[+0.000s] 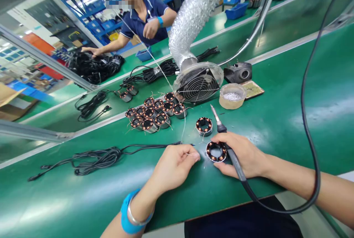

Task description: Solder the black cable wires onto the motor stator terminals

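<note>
My right hand (242, 155) grips a copper-wound ring (208, 150) between thumb and fingers, and a soldering iron (235, 160) lies across the same hand with its tip pointing up and away. To the left of the ring, my left hand (177, 164) is closed in a pinch on a thin pale wire (183, 129) that runs upward. A second copper-wound ring (204, 126) stands on the green bench just beyond the held one. The end of a black cable (155, 145) lies behind my left fingertips.
Several wound rings (149, 113) stand grouped at centre-left. Behind are a fan (199, 86) with a foil duct (190, 16), a solder tub (232, 96) and a black iron holder (238, 72). The iron's cord (304, 109) loops at right. Across the bench, a person (146, 20) handles black cables (96, 68).
</note>
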`<state>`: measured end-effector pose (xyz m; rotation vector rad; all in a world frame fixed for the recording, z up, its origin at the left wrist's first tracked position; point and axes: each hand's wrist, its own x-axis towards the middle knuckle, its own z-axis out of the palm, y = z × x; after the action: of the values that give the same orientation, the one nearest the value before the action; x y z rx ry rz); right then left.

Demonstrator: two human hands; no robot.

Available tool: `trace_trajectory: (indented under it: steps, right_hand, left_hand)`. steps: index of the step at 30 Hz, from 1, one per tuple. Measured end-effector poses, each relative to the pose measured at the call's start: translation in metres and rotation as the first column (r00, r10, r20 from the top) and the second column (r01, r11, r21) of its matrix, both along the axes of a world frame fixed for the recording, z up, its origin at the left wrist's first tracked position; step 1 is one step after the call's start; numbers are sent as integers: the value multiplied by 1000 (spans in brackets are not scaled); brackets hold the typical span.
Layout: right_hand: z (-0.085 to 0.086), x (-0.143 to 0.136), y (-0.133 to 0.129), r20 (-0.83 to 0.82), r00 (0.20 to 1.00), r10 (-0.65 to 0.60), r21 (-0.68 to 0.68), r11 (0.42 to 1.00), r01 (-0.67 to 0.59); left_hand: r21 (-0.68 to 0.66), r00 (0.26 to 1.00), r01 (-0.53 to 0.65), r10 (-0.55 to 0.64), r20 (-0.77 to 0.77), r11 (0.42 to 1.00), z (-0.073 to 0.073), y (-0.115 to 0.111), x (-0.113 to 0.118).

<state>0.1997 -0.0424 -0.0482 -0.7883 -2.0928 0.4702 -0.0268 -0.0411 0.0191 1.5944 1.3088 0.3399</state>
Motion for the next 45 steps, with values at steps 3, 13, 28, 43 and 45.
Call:
trace_trajectory:
  steps: [3,13,28,43,45]
  right_hand:
    - [0,0,-1,-4,1000,-8,-10,1000,8]
    - [0,1,0,-28,996,-81,-16,997,81]
    - [-18,16,-3,104,985,-136,27,991,134]
    - [-20,19,0,126,981,-146,60,988,140]
    - [-20,19,0,135,979,-153,79,987,143]
  left_hand:
    - [-160,963,-71,110,244,985,-5,5,15]
    - [-69,993,45,-52,-105,997,-4,-8,1]
    - [18,984,135,-132,-119,991,2,-12,-19]
    - [331,797,31,176,-578,943,-12,26,-131]
    - [376,790,8,224,-571,927,-12,21,-134]
